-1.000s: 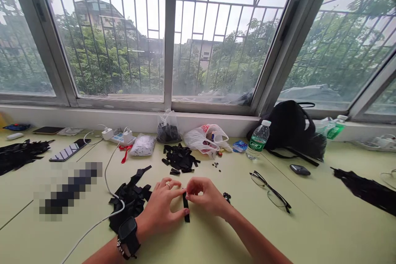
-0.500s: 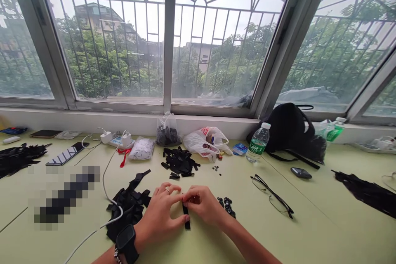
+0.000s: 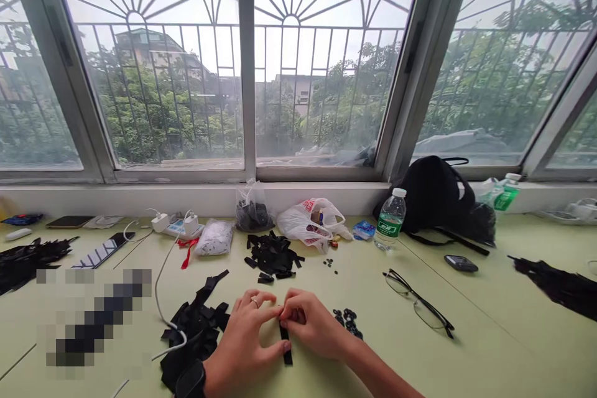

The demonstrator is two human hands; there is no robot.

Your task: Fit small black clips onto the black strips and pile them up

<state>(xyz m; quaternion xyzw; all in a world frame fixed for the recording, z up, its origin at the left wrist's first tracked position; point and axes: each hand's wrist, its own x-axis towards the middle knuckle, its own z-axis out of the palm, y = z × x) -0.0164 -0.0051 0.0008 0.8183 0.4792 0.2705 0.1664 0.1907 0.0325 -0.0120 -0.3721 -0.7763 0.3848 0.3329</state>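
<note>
A narrow black fabric strip [image 3: 288, 357] lies on the pale green table between my hands. My left hand [image 3: 249, 339] steadies it, thumb on the lower part and index fingertip near the far end. At that far end my right hand [image 3: 313, 325] has thumb and index finger pinched together; any small part between them is hidden. To the left is a heap of black fabric strips [image 3: 193, 333], partly behind my left hand. Beyond my hands is another pile of short black strips [image 3: 272, 253]. Small black button-like discs [image 3: 349, 324] sit just right of my right hand.
A white cable [image 3: 161, 286] crosses the left heap. Glasses [image 3: 420, 305] and a water bottle [image 3: 390, 224] are on the right. Bags [image 3: 305, 224] and a power strip [image 3: 175, 228] line the windowsill. A few loose discs [image 3: 331, 264] lie beyond my right hand.
The camera view has tilted up slightly, so the table scene sits lower. My hands keep nearly the same hold on the strip.
</note>
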